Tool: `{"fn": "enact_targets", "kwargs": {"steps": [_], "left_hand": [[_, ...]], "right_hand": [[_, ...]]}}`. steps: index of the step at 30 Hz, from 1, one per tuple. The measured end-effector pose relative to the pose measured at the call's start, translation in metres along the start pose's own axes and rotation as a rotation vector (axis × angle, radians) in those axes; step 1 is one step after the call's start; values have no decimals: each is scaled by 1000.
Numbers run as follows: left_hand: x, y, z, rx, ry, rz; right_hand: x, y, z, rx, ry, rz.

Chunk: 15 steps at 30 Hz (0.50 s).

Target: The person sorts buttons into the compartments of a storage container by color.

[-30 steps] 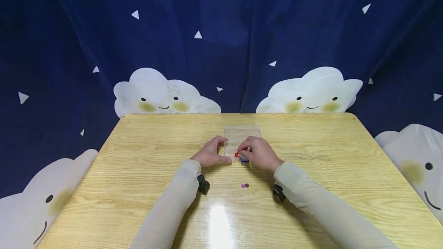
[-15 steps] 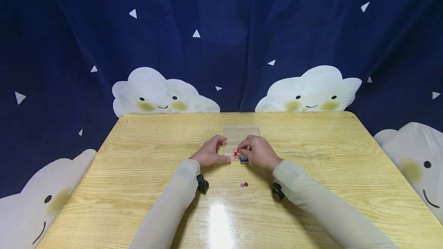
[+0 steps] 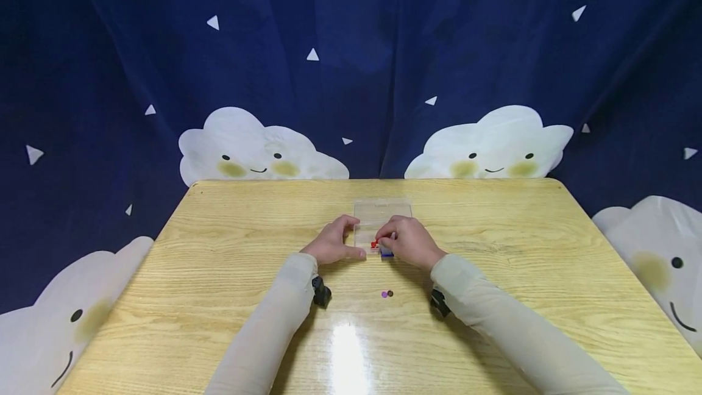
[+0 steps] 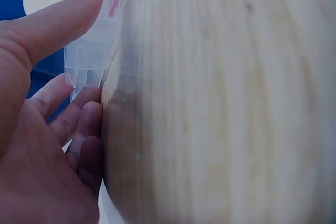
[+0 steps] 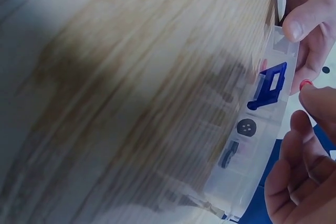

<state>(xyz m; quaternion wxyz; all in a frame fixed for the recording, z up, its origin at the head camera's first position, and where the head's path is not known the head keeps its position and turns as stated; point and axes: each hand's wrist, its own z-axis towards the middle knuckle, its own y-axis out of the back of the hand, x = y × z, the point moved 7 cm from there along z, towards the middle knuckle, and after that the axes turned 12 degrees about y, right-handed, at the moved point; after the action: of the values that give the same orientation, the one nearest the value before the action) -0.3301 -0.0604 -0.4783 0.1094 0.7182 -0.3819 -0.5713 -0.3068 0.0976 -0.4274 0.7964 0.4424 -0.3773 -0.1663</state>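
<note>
A clear plastic compartment box (image 3: 363,234) lies on the table with its lid raised at the back. My left hand (image 3: 332,244) grips its left end, thumb over the front corner and fingers behind, as the left wrist view shows. Over the box, the thumb and index finger of my right hand (image 3: 412,244) pinch a small red button (image 5: 305,83). Red pieces (image 3: 374,245) show in a compartment just below the fingertips. In the right wrist view a blue plastic frame-like piece (image 5: 269,86) and a black four-hole button (image 5: 246,127) appear in the box.
A purple button (image 3: 384,294) and a dark brown button (image 3: 390,293) lie side by side on the wooden table (image 3: 247,224), nearer to me than the box. Behind the table's far edge hangs a dark blue curtain (image 3: 351,66) with white clouds.
</note>
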Motion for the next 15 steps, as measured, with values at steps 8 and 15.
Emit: {"fn": "enact_targets", "kwargs": {"steps": [8, 15], "left_hand": [[1, -1, 0, -1, 9, -8], [2, -1, 1, 2, 13, -7]], "right_hand": [[1, -1, 1, 7, 14, -23], [0, -4, 1, 18, -4, -25]]}}
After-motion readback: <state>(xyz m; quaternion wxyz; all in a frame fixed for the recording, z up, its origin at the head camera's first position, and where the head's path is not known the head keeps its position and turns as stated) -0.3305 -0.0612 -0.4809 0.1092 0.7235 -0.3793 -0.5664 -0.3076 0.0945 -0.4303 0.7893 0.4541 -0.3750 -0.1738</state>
